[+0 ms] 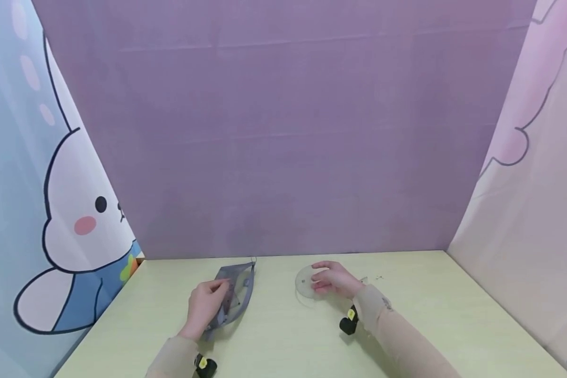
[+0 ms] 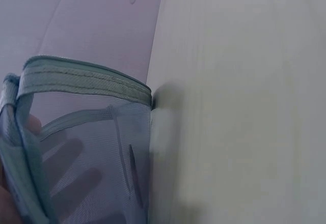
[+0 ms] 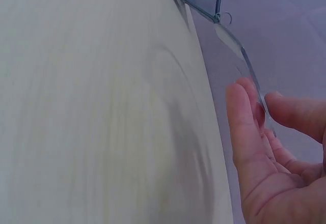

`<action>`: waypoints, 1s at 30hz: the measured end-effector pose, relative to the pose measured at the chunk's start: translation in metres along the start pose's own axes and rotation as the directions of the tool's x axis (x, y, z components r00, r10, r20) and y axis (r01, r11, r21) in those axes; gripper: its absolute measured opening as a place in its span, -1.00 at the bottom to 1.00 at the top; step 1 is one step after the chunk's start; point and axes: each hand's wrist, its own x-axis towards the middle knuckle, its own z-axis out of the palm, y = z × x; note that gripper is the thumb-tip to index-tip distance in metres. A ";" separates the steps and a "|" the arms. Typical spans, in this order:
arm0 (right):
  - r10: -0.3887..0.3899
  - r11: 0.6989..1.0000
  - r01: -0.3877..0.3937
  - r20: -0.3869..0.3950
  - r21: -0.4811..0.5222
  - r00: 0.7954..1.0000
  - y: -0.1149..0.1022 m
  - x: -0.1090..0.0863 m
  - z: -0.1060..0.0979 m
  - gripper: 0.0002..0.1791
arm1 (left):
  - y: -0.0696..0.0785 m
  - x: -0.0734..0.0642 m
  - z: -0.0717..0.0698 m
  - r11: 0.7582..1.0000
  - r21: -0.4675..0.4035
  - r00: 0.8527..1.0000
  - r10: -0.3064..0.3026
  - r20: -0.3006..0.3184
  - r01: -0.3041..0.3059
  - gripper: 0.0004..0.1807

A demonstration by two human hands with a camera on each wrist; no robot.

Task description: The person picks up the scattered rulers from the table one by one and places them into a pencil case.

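Note:
My left hand (image 1: 206, 305) grips the left side of a blue-grey mesh pouch (image 1: 232, 271), which stands tilted on the table. In the left wrist view, fingers show through the pouch's sheer mesh (image 2: 91, 127), below a stitched fabric border (image 2: 86, 81). A thin dark strip (image 2: 134, 170) shows at the mesh; what it is I cannot tell. To the right, my right hand (image 1: 334, 280) pinches a clear round disc (image 1: 304, 283) by its edge, just above the table. Seen from the right wrist, the disc (image 3: 250, 63) is nearly edge-on between thumb and fingers.
The pale wood-grain table (image 1: 274, 336) ends at a purple cloth backdrop (image 1: 293, 157). Printed curtains (image 1: 85, 226) hang on both sides. Small clear scraps or marks (image 1: 379, 277) lie right of the right hand. A black camera (image 1: 348, 321) sits on each wrist.

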 end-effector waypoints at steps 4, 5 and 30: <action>0.005 1.000 -0.005 0.000 0.003 1.000 -0.004 0.000 0.004 -0.48 | -0.001 0.000 0.000 1.000 0.011 1.000 -0.003 -0.001 0.003 -0.69; 0.006 1.000 -0.006 0.002 0.005 1.000 -0.005 0.000 0.005 -0.48 | -0.001 0.000 0.000 1.000 0.010 1.000 -0.004 -0.001 0.004 -0.69; -0.032 0.998 0.027 0.091 0.057 0.995 0.002 0.011 0.029 -0.46 | -0.001 0.000 0.001 1.000 -0.017 1.000 -0.008 0.008 0.008 -0.69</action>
